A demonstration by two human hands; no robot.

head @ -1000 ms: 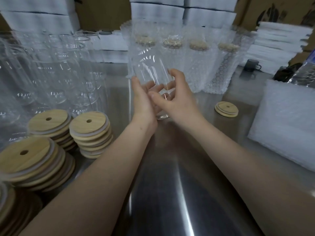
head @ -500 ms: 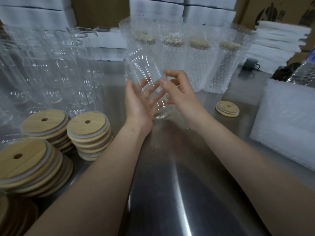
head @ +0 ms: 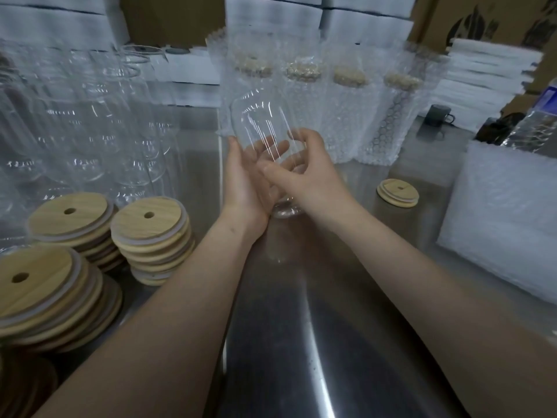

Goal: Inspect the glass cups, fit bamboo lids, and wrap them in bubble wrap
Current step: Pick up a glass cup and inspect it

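Held glass cup (head: 262,125) tilted above mid-table (head: 301,327): left hand (head: 244,179) fingers spread flat against it, right hand (head: 310,173) fingers curled round it. Judged mid-inspection; wrapped cups (head: 346,116) finished far behind, lid and wrap yet to come.

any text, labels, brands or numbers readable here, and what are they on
None legible.
On the box: dark printed graphic, no readable letters.
On the bottle: blue label, too blurred to read.
The cup and lids show no marking.
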